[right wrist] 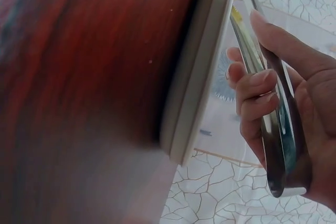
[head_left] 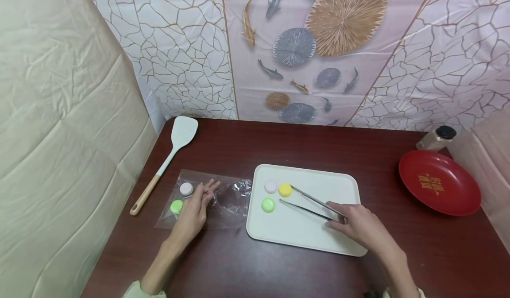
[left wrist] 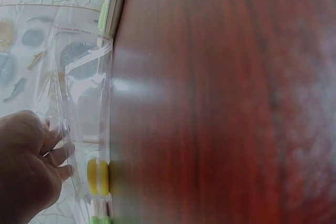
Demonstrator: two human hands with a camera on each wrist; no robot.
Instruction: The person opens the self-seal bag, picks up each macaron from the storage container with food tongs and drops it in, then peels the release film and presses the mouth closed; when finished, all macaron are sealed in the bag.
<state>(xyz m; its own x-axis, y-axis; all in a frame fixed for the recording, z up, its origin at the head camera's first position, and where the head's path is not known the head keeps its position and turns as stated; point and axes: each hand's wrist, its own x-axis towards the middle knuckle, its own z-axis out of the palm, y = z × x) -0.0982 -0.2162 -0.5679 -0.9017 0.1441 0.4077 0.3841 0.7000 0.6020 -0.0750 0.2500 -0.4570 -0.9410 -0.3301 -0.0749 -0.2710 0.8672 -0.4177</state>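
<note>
My left hand (head_left: 191, 214) lies over a clear plastic bag (head_left: 229, 207), its fingers pinching the upper film, which stands raised in the left wrist view. In the bag are a pale macaron (head_left: 186, 189), a green macaron (head_left: 176, 207) and a yellow macaron (left wrist: 97, 177), the last hidden beneath the hand from above. My right hand (head_left: 354, 222) grips metal tongs (head_left: 312, 198) with arms spread over a cream tray (head_left: 307, 236). One tip is at the right edge of a yellow macaron (head_left: 284, 190); the other is near a green macaron (head_left: 268, 205). A lilac macaron (head_left: 270, 186) sits beside them.
A white spatula (head_left: 167, 160) with a wooden handle lies at the left edge of the dark wooden table (head_left: 259, 273). At the right are a red plate (head_left: 450, 187) and a black-lidded jar (head_left: 436, 138). Patterned cloth (head_left: 187, 50) hangs behind the table.
</note>
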